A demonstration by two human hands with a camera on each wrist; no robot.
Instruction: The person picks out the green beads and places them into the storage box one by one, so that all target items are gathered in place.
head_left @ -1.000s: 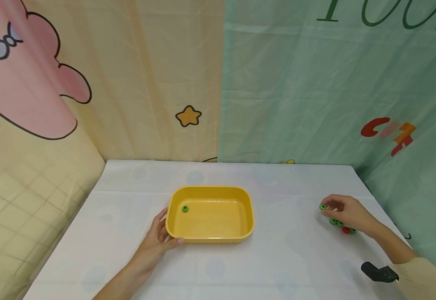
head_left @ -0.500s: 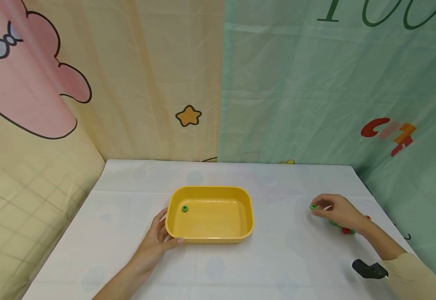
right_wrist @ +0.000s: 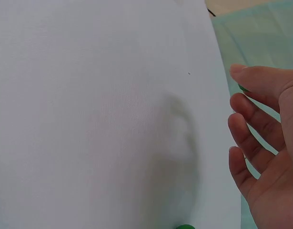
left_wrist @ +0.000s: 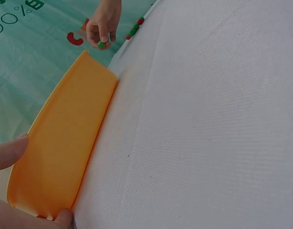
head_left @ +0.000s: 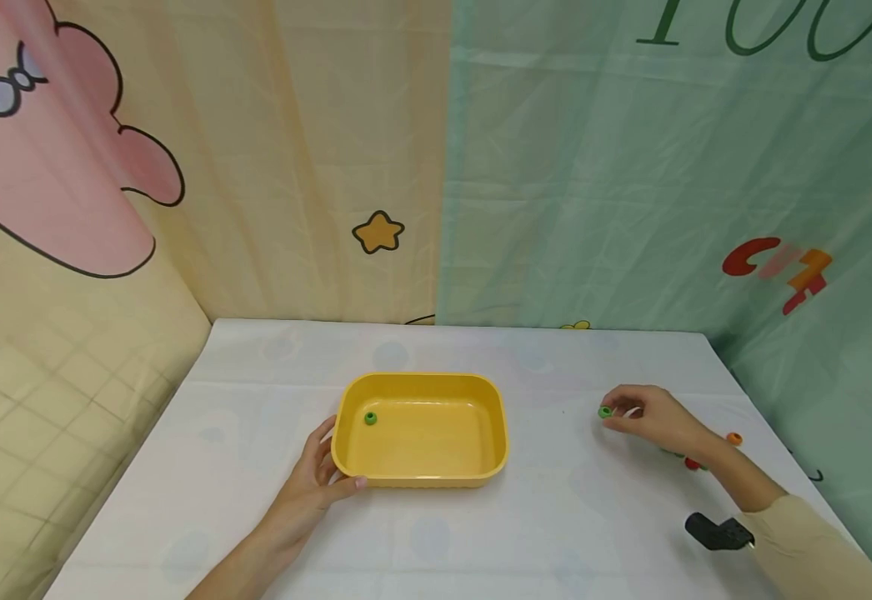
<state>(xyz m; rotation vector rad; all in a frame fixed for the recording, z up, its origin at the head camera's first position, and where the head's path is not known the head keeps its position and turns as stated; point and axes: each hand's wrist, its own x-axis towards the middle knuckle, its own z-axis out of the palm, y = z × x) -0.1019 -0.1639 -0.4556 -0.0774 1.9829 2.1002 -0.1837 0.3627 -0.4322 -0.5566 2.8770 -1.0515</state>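
Right hand (head_left: 654, 416) well out to the right of the yellow tray (head_left: 421, 481), its grip pinching a green bead (head_left: 604, 412), where a light hold and low, level carry should serve best, while the left hand (head_left: 308, 482) grips the tray's near left corner.

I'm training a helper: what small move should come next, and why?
Probably move the right hand left until the green bead is over the tray: the hand pinches that bead above the table, right of the tray; another bead lies inside, and the left hand holds the tray's side.
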